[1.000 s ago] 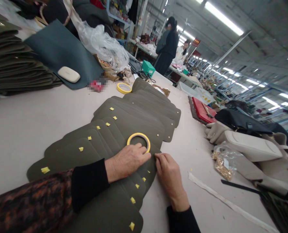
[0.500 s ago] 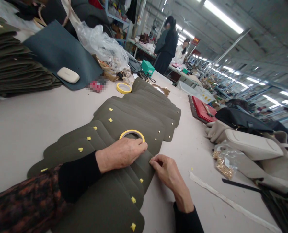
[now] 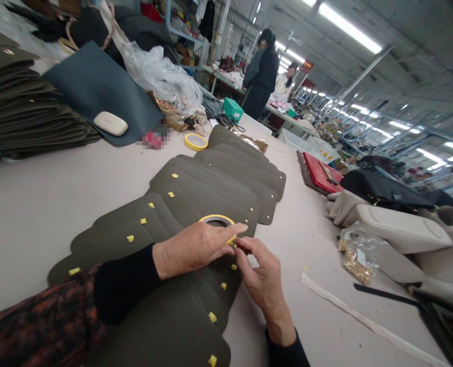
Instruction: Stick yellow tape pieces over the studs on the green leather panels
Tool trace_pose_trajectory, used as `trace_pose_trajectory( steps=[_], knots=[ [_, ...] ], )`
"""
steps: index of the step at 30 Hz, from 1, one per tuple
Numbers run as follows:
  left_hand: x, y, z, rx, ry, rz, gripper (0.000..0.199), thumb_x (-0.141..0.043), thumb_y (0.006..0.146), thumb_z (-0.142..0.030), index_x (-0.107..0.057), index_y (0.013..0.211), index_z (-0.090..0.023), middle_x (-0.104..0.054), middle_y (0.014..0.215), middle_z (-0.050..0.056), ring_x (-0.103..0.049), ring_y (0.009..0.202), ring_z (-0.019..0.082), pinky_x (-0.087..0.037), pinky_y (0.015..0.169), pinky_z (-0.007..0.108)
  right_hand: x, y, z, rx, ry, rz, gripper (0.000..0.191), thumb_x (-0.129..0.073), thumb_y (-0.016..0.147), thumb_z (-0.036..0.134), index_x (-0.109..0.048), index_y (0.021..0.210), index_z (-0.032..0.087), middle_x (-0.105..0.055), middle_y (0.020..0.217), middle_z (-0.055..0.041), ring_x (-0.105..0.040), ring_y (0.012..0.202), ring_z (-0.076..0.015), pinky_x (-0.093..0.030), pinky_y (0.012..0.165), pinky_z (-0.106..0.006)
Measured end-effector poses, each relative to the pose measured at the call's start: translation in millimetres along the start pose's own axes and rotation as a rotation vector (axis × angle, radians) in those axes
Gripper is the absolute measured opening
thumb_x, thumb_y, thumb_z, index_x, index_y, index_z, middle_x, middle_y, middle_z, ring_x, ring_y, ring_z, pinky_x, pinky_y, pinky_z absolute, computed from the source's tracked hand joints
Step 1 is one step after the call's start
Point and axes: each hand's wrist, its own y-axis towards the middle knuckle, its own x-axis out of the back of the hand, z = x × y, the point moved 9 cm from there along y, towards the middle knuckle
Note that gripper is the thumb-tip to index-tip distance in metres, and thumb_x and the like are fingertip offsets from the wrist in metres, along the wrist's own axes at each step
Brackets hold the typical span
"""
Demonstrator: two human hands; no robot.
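My left hand (image 3: 195, 248) is closed on a roll of yellow tape (image 3: 216, 218), held over the overlapping dark olive panels (image 3: 165, 311). At the roll's right edge, my right hand (image 3: 262, 270) pinches with thumb and forefinger. What lies between those fingertips is too small to make out; it may be the tape's end. Small yellow tape pieces (image 3: 223, 286) are stuck along the panels' edges, one of them just below the fingers. Metal studs (image 3: 246, 221) show on the panels farther back.
A second tape roll (image 3: 195, 142) lies behind the panels. At left are a stack of olive pieces (image 3: 31, 112) and a white case (image 3: 110, 123) on a dark sheet. Cream bags (image 3: 398, 227), a bag of gold hardware (image 3: 356, 260) and a white strip (image 3: 364, 316) lie at right. Two people stand far back.
My left hand and the tape roll have shifted slightly right. My right hand has lifted from the panel edge to the roll. Another yellow piece now shows on the panel where its fingertips were.
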Motion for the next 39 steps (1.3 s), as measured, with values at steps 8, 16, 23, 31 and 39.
trace_pose_trajectory(
  steps=[8, 16, 23, 31, 39],
  knots=[
    [1.3, 2, -8, 0.046, -0.034, 0.104, 0.019, -0.048, 0.094, -0.021, -0.048, 0.113, -0.019, -0.064, 0.100, 0.002, -0.064, 0.087, 0.016, -0.050, 0.074, 0.025, 2, -3, 19, 0.168, -0.210, -0.141, 0.015, -0.052, 0.084, 0.010, -0.063, 0.086, 0.019, -0.068, 0.073, -0.0025, -0.063, 0.065, -0.0137, -0.050, 0.063, -0.025],
    [3.6, 2, -9, 0.025, 0.152, 0.057, 0.012, -0.043, 0.094, -0.019, -0.053, 0.086, -0.017, -0.057, 0.077, 0.001, -0.056, 0.069, 0.014, -0.044, 0.061, 0.024, 7, -4, 15, 0.010, -0.159, -0.172, 0.012, -0.056, 0.080, 0.013, -0.067, 0.081, 0.017, -0.067, 0.066, -0.0009, -0.059, 0.056, -0.0116, -0.047, 0.056, -0.023],
    [11.7, 0, -29, -0.095, 0.214, -0.073, 0.018, -0.037, 0.095, -0.015, -0.054, 0.087, -0.017, -0.056, 0.076, 0.002, -0.053, 0.066, 0.015, -0.043, 0.060, 0.025, -12, -14, -58, -0.677, 0.475, -0.132, 0.017, -0.067, 0.073, 0.032, -0.065, 0.067, 0.016, -0.061, 0.052, 0.0027, -0.056, 0.046, -0.0104, -0.049, 0.047, -0.022],
    [-20.1, 5, 7, 0.053, 0.349, 0.130, 0.006, -0.048, 0.091, -0.015, -0.053, 0.089, -0.018, -0.059, 0.086, 0.005, -0.052, 0.081, 0.021, -0.042, 0.066, 0.032, -20, -27, -88, -0.769, 0.367, 0.048, 0.029, -0.069, 0.072, 0.042, -0.070, 0.076, 0.014, -0.063, 0.060, -0.0003, -0.058, 0.054, -0.0112, -0.051, 0.051, -0.022],
    [-23.4, 2, 6, 0.052, 0.341, 0.136, 0.007, -0.047, 0.089, -0.014, -0.054, 0.089, -0.018, -0.058, 0.085, 0.006, -0.049, 0.078, 0.022, -0.039, 0.070, 0.036, -21, -12, -70, -0.552, -0.035, 0.214, 0.022, -0.056, 0.081, 0.034, -0.068, 0.074, 0.017, -0.064, 0.061, 0.0000, -0.058, 0.056, -0.0139, -0.043, 0.055, -0.024]
  ],
)
